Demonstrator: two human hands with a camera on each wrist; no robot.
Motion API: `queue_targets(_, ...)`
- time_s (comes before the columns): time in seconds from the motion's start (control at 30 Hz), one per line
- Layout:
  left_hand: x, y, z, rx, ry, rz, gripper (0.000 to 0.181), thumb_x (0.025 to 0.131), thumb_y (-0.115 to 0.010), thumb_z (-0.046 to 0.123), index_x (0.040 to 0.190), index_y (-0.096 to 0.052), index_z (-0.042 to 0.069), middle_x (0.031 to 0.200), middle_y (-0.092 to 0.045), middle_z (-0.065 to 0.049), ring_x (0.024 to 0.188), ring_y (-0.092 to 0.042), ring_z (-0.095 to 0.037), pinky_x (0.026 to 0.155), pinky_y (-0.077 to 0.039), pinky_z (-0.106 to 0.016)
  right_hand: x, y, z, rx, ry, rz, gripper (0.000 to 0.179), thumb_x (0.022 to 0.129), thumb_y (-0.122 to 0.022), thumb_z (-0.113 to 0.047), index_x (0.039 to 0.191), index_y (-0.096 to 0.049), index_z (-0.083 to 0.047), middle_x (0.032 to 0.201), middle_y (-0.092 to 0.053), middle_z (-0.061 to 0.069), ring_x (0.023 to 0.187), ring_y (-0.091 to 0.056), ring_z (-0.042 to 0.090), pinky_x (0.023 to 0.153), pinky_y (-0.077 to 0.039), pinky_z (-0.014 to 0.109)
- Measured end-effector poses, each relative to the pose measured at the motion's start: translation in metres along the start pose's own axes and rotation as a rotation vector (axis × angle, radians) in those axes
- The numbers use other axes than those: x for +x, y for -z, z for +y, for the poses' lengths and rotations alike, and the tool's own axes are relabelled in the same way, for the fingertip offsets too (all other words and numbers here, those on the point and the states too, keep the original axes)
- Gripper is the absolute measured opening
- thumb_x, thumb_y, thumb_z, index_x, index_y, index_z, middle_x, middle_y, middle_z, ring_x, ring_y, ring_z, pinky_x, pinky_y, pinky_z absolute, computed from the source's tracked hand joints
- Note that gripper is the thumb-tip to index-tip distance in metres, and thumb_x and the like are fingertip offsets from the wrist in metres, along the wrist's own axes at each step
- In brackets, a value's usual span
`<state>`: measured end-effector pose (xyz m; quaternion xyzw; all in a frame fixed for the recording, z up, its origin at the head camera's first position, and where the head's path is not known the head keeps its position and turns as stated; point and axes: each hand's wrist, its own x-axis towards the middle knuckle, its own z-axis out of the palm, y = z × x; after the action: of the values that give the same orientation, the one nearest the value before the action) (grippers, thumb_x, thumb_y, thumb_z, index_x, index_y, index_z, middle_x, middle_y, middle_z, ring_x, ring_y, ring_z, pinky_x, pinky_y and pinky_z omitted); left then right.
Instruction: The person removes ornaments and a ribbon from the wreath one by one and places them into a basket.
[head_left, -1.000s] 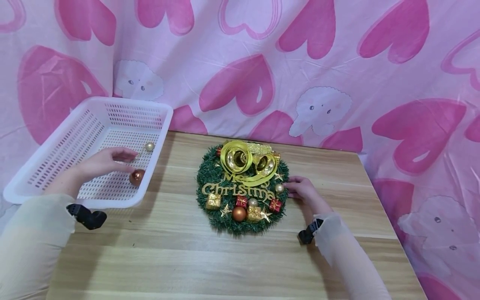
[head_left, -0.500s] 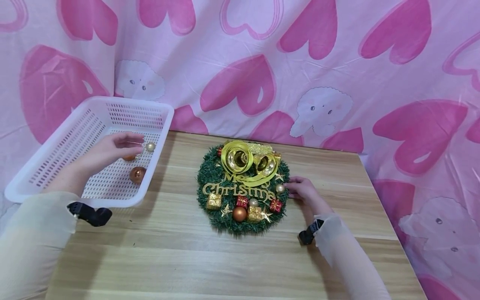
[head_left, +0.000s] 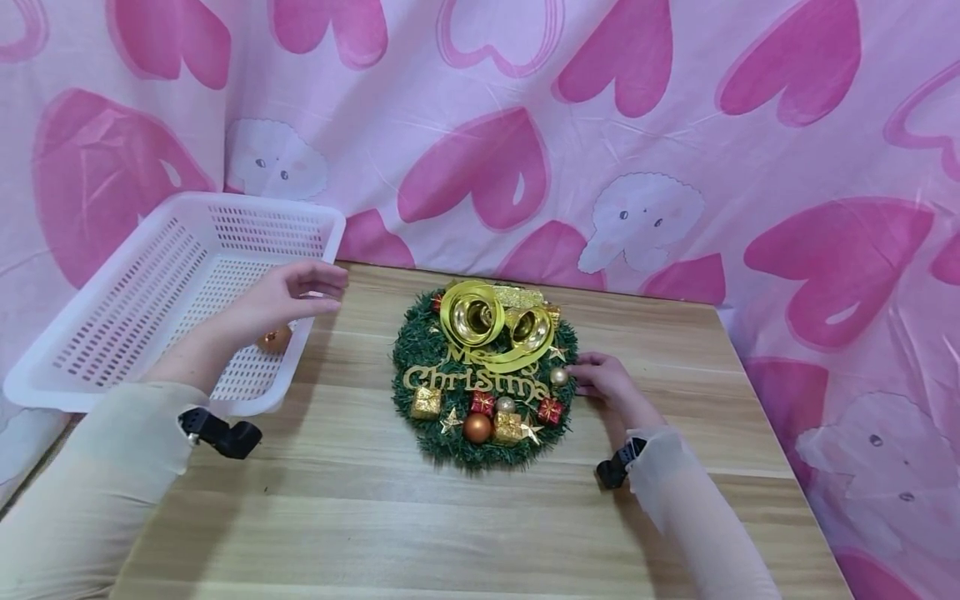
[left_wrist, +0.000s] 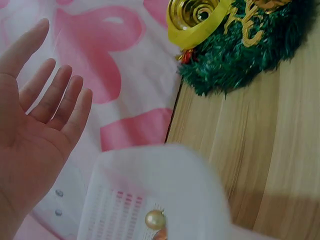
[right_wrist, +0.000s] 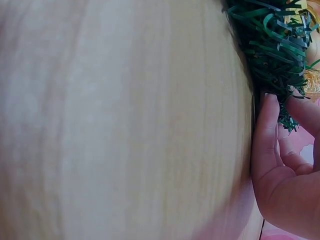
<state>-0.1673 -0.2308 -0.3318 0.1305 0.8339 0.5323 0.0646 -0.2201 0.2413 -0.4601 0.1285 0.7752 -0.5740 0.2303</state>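
Observation:
A green Christmas wreath (head_left: 450, 450) lies flat on the wooden table, with gold bells (head_left: 474, 317), gold lettering, small gift boxes, stars and balls on it. My right hand (head_left: 615, 387) holds its right edge. In the right wrist view, thumb and finger sit on either side of the greenery (right_wrist: 272, 55). My left hand (head_left: 296, 296) hovers over the right rim of the white basket (head_left: 318, 218), fingers extended. Its palm (left_wrist: 32, 140) faces the left wrist camera and bears nothing. Inside the basket are a copper ball (head_left: 275, 339) and a small gold ball (left_wrist: 155, 220), hidden from the head view.
The basket stands at the back left of the table (head_left: 420, 533). Behind it hangs a pink curtain (head_left: 480, 125) with hearts, along the table's rear edge. Bare wood separates basket and wreath.
My left hand has risen from inside the basket and moved right, to above its rim, with nothing in it. My right hand and the wreath have stayed in place.

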Motion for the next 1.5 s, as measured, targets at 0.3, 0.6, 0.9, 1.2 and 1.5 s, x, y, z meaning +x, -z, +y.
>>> queue_targets(0.3, 0.009, -0.026, 0.004, -0.033, -0.021, -0.060, 0.046, 0.085, -0.067, 0.010, 0.125, -0.049, -0.004, 0.110, -0.061, 0.006, 0.098, -0.058, -0.001, 0.084, -0.051, -0.016, -0.001, 0.000, 0.000, -0.039, 0.036, -0.022, 0.054, 0.087, -0.062, -0.010, 0.133, -0.039, 0.008, 0.091, -0.058, -0.001, 0.073, -0.057, 0.007, 0.071, -0.055, 0.021)
queue_targets(0.6, 0.019, -0.056, 0.006, -0.078, -0.065, -0.130, 0.050, 0.080, -0.067, 0.000, 0.125, -0.049, -0.008, 0.123, -0.054, -0.027, 0.102, -0.058, -0.009, 0.091, -0.050, -0.020, -0.002, 0.000, 0.000, -0.014, 0.027, -0.019, 0.053, 0.087, -0.063, -0.009, 0.132, -0.040, 0.007, 0.088, -0.059, -0.003, 0.071, -0.058, 0.007, 0.069, -0.055, 0.020)
queue_targets(0.9, 0.022, -0.096, -0.001, -0.079, -0.057, -0.227, 0.045, 0.079, -0.073, 0.013, 0.119, -0.056, 0.001, 0.119, -0.060, -0.018, 0.113, -0.054, -0.037, 0.104, -0.039, -0.052, -0.002, 0.000, -0.002, -0.014, 0.008, -0.008, 0.056, 0.087, -0.063, -0.009, 0.135, -0.038, 0.005, 0.093, -0.058, -0.001, 0.069, -0.058, 0.006, 0.067, -0.055, 0.020)
queue_targets(1.2, 0.025, -0.133, -0.007, -0.006, -0.084, -0.337, 0.046, 0.076, -0.076, 0.016, 0.117, -0.058, 0.002, 0.115, -0.063, -0.015, 0.111, -0.056, -0.029, 0.103, -0.040, -0.049, 0.000, 0.000, -0.003, -0.032, 0.002, 0.006, 0.059, 0.086, -0.064, -0.009, 0.136, -0.037, 0.005, 0.097, -0.055, 0.003, 0.067, -0.059, 0.005, 0.067, -0.055, 0.019)
queue_targets(1.5, 0.025, -0.148, -0.009, 0.023, -0.090, -0.352, 0.051, 0.074, -0.078, 0.022, 0.118, -0.058, 0.006, 0.115, -0.064, -0.007, 0.109, -0.057, -0.022, 0.102, -0.042, -0.044, 0.000, -0.001, -0.003, -0.045, -0.001, 0.004, 0.059, 0.086, -0.065, -0.011, 0.136, -0.038, 0.005, 0.097, -0.055, 0.003, 0.065, -0.059, 0.004, 0.066, -0.055, 0.018)
